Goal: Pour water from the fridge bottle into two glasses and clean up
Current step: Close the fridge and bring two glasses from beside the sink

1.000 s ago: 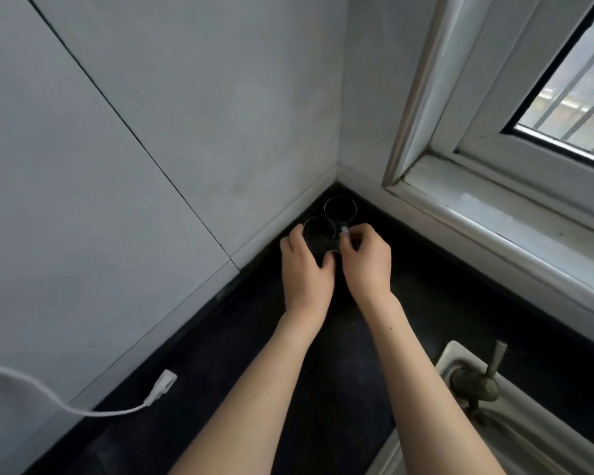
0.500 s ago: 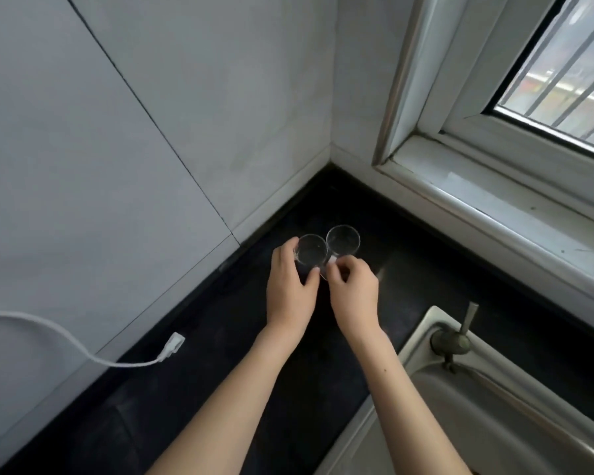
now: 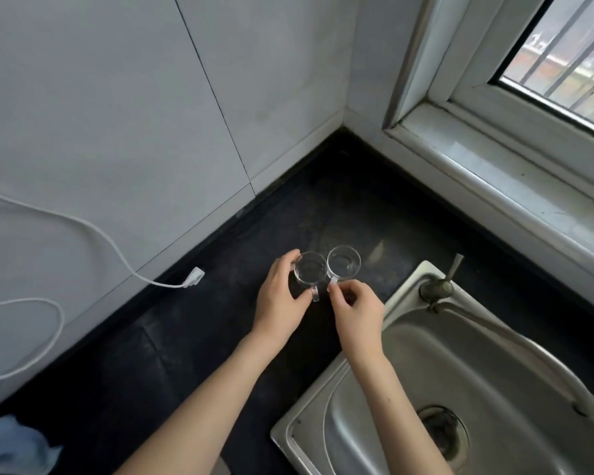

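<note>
Step in hand, as I read it: placing the two glasses on the tabletop (image 3: pixel 192 354) ahead of the pour.

Left hand (image 3: pixel 282 303) is curled round the left glass (image 3: pixel 310 272), fingers on its far-left side, thumb near side by the handle. Right hand (image 3: pixel 355 311) pinches the handle of the right glass (image 3: pixel 343 264) between thumb and fingertips; the rest of that hand is loosely curled. Glasses sit side by side, rims touching or nearly so, mid-scene, just left of the sink (image 3: pixel 460 389) corner. Can't tell if the bases are fully down on the tabletop or just above it. They look empty, but clear glass from above, so not certain.

Doing it well:
- Set both flat on the dark tabletop, not on the raised sink rim.
- Leave a small gap between them, so a bottle neck can aim at one without splashing the other.
- Turn handles to the near side for pickup later.
- Keep them away from the cable plug (image 3: pixel 194 277) lying to the left; water near it is a risk.
- Release only once neither rocks.

Counts:
- Glasses: 2, both with handles.
- Hands: 2, one per glass.
- Bottle: 0 in view.
- Sink: 1, with 1 tap (image 3: pixel 439 286) at its far-left corner.
- White cable (image 3: pixel 93 231): 1, looped along the left wall.
- Blue cloth (image 3: pixel 12 443): 1, near-left corner.
- Window (image 3: pixel 563 56): 1, far right.
</note>
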